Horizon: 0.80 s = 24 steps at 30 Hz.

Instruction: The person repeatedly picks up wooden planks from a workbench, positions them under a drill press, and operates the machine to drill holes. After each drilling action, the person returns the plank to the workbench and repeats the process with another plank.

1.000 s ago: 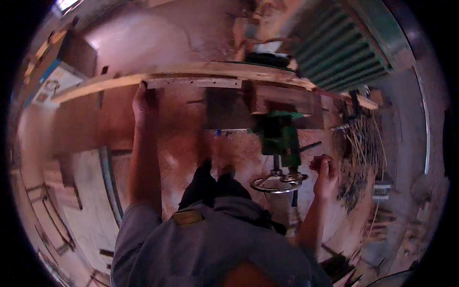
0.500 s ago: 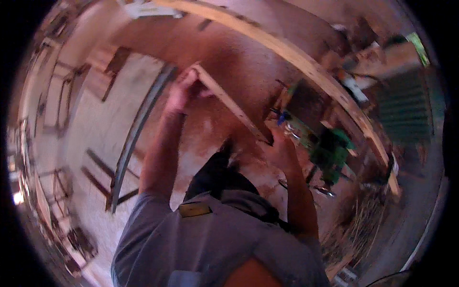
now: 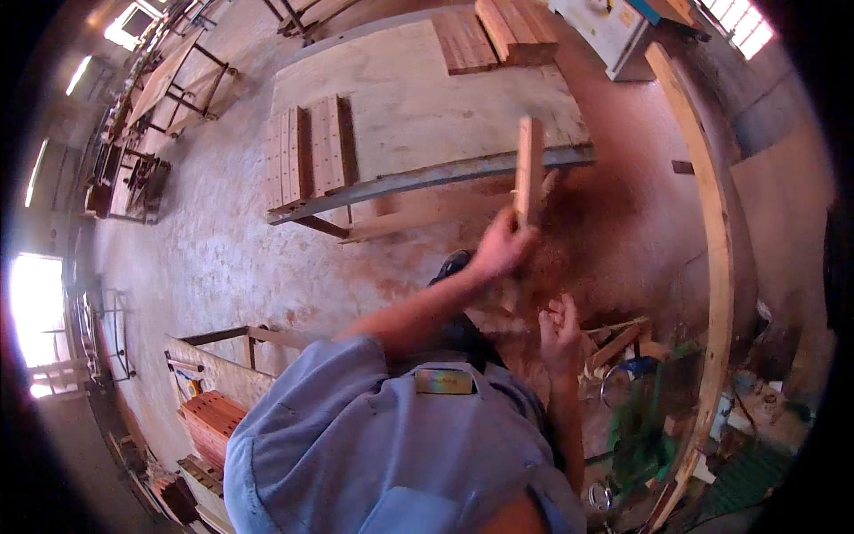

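My left hand point(image 3: 505, 246) is closed round the lower end of a short wooden strip point(image 3: 529, 160), which points up and away from me. The strip's far end overlaps the front edge of a pale plywood-topped table point(image 3: 400, 116). Lower and to the right, my right hand point(image 3: 559, 331) is off the strip, its fingers loosely curled and a little apart, with nothing seen in them. On the table, drilled wooden pieces point(image 3: 329, 142) lie in two groups at the left end, and more boards point(image 3: 516, 34) are stacked at the far right.
A long timber beam point(image 3: 712, 231) runs down the right side. Behind it stands a green machine point(image 3: 640, 427), near offcuts point(image 3: 618, 343) on the floor. To my left is a low stand with reddish boards point(image 3: 213, 423). A white cabinet point(image 3: 614, 36) stands beyond the table.
Both hands held the strip before; now only the left does, with the strip pointing away from me. The view has turned left, bringing the table in front, and the right hand has let go.
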Motion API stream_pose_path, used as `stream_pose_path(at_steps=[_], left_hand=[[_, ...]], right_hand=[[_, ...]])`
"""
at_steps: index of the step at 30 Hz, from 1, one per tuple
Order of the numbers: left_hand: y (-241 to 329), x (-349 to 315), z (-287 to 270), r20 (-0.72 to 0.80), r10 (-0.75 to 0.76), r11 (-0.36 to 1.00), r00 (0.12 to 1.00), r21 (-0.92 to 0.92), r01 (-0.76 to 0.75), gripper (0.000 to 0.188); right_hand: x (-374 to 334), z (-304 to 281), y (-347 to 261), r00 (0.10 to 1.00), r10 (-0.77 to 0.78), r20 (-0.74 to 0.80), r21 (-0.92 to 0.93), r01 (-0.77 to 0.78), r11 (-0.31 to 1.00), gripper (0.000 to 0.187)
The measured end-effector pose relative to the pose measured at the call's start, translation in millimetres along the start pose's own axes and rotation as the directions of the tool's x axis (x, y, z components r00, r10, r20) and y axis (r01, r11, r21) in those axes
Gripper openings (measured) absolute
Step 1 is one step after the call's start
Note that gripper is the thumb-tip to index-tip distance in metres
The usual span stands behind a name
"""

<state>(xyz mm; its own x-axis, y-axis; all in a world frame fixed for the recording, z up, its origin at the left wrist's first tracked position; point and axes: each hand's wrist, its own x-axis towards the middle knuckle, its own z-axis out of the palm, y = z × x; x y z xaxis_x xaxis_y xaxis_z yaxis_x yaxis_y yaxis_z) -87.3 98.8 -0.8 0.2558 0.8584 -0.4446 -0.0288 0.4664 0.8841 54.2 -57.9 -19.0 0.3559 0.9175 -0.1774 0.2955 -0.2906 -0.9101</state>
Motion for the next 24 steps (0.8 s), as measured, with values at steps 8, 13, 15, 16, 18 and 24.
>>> stream_pose_path(at_steps=[8, 13, 15, 16, 18, 24], left_hand=[[32, 63, -298, -0.568, 0.481, 0.693, 0.668, 0.713, 0.106, 0.036], [35, 77, -400, -0.772, 0.395, 0.608, 0.498, 0.626, 0.488, 0.032], [40, 87, -413, -0.765, 0.413, 0.542, 0.494, 0.643, 0.541, 0.032], [42, 92, -418, -0.77, 0.404, 0.536, 0.494, 0.636, 0.554, 0.032], [42, 101, -429, -0.778, 0.399, 0.525, 0.485, 0.627, 0.575, 0.032], [41, 120, -446, -0.721, 0.48, 0.501, 0.5, 0.693, 0.519, 0.032]], right_hand=[[24, -2, 60, 0.996, 0.08, -0.043, -0.315, -0.09, 0.945, 0.035], [50, 15, 74, 0.952, 0.299, 0.064, -0.169, -0.285, 0.944, 0.029], [66, 31, 59, 0.961, 0.266, 0.078, -0.175, -0.249, 0.952, 0.027], [72, 38, 51, 0.956, 0.286, 0.056, -0.148, -0.276, 0.95, 0.028], [89, 51, 28, 0.947, 0.321, 0.018, -0.093, -0.318, 0.943, 0.03], [122, 63, -3, 0.908, 0.419, 0.001, -0.128, -0.415, 0.901, 0.029]])
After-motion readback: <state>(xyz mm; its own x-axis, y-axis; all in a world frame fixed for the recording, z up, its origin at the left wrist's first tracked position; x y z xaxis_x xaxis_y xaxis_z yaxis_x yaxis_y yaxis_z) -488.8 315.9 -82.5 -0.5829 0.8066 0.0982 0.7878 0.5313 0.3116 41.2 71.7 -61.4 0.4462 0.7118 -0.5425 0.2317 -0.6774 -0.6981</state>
